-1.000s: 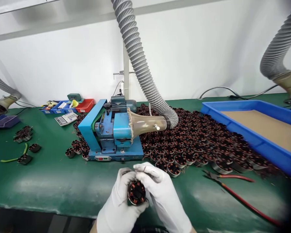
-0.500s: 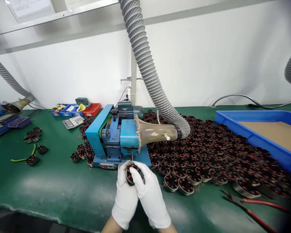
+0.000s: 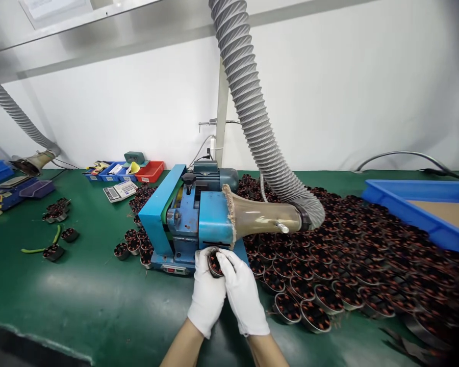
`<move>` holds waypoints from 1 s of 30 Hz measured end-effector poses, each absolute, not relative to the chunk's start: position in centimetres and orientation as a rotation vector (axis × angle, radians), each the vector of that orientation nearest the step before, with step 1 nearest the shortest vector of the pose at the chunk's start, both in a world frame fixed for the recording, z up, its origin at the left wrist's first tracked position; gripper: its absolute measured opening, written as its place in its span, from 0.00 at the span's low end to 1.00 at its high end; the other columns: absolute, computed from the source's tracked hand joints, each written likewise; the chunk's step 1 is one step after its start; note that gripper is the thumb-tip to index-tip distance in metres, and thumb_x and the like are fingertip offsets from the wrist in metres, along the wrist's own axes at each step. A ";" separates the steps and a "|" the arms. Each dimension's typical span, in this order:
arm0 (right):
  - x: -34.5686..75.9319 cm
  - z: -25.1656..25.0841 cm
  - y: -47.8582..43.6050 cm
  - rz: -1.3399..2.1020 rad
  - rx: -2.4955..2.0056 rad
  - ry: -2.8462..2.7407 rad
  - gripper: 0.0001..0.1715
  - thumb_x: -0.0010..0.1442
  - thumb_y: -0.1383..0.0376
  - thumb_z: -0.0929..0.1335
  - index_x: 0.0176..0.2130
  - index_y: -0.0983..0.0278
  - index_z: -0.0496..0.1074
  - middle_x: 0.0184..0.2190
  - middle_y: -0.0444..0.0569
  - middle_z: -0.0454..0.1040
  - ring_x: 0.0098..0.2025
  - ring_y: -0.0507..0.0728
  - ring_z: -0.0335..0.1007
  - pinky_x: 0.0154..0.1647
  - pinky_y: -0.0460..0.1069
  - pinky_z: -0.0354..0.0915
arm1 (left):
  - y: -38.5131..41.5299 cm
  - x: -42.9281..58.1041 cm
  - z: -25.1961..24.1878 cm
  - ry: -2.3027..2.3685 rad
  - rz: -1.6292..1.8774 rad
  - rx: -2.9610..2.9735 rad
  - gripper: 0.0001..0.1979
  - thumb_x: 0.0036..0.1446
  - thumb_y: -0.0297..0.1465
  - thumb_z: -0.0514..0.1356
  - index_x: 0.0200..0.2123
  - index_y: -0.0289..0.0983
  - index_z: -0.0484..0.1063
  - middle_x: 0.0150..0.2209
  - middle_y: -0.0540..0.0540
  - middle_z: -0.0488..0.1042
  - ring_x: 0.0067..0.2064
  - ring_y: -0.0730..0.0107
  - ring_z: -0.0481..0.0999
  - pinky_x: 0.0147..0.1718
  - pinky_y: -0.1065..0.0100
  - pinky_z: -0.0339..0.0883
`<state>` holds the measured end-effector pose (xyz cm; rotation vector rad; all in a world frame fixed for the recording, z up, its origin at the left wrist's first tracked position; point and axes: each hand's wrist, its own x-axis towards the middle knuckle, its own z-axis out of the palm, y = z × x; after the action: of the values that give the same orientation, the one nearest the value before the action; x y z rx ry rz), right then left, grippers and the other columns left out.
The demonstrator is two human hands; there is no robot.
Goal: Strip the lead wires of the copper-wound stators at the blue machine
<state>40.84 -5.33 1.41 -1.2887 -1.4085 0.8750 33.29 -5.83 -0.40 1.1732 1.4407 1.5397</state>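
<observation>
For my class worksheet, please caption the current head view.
White-gloved hands hold a round black-and-copper part at the front of a blue metal machine on a green bench.

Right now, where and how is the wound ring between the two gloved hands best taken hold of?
I'd set the grip on the outer wall of the wound ring, the left hand from the left and the right hand from the right. It is round, and its face with copper-coloured windings looks toward the camera, so opposite sides likely suit; the blue machine stands beyond.
</observation>
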 end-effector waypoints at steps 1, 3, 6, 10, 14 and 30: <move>40.8 1.4 -5.6 0.878 -1.291 -1.408 0.17 0.61 0.58 0.61 0.38 0.64 0.75 0.39 0.54 0.79 0.40 0.61 0.74 0.46 0.54 0.67 | -6.1 33.2 -0.3 1.439 1.530 1.169 0.14 0.46 0.24 0.60 0.40 0.38 0.69 0.41 0.44 0.72 0.43 0.65 0.73 0.46 0.63 0.66; 40.8 1.3 -6.5 0.884 -1.294 -1.411 0.16 0.61 0.58 0.62 0.38 0.64 0.74 0.38 0.53 0.78 0.40 0.60 0.74 0.45 0.53 0.68 | -7.3 32.9 -0.4 1.437 1.484 1.153 0.15 0.47 0.24 0.59 0.41 0.38 0.68 0.41 0.44 0.73 0.43 0.65 0.74 0.45 0.64 0.67; 41.1 1.1 -9.0 0.912 -1.206 -1.479 0.14 0.61 0.59 0.62 0.38 0.62 0.73 0.39 0.52 0.77 0.41 0.59 0.73 0.45 0.51 0.67 | -10.2 31.6 -1.0 1.370 1.385 1.193 0.20 0.45 0.25 0.61 0.44 0.40 0.67 0.43 0.45 0.73 0.44 0.64 0.74 0.46 0.64 0.67; 42.3 1.8 -11.5 0.942 -1.196 -1.606 0.14 0.62 0.57 0.63 0.30 0.61 0.70 0.31 0.46 0.72 0.34 0.55 0.69 0.37 0.48 0.65 | -13.4 29.3 -0.7 1.315 1.359 1.459 0.28 0.41 0.26 0.66 0.49 0.42 0.66 0.50 0.43 0.69 0.51 0.57 0.71 0.51 0.60 0.65; 43.6 3.3 -11.6 0.998 -1.301 -1.450 0.22 0.60 0.54 0.64 0.20 0.60 0.58 0.19 0.39 0.58 0.23 0.52 0.56 0.25 0.46 0.58 | -14.2 28.3 0.6 1.282 1.268 1.783 0.23 0.42 0.27 0.68 0.43 0.41 0.69 0.42 0.45 0.71 0.43 0.60 0.74 0.45 0.61 0.69; 43.3 3.5 -8.6 1.287 -0.879 -0.585 0.16 0.40 0.58 0.76 0.31 0.64 0.79 0.28 0.50 0.77 0.26 0.53 0.69 0.32 0.51 0.69 | -14.4 30.8 0.6 1.315 1.380 1.529 0.21 0.46 0.27 0.65 0.45 0.40 0.68 0.45 0.42 0.67 0.49 0.57 0.71 0.52 0.57 0.64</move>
<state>43.25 -8.59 3.51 -0.8788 -0.5849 1.2867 30.80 -14.43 0.61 1.5289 1.3154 1.3804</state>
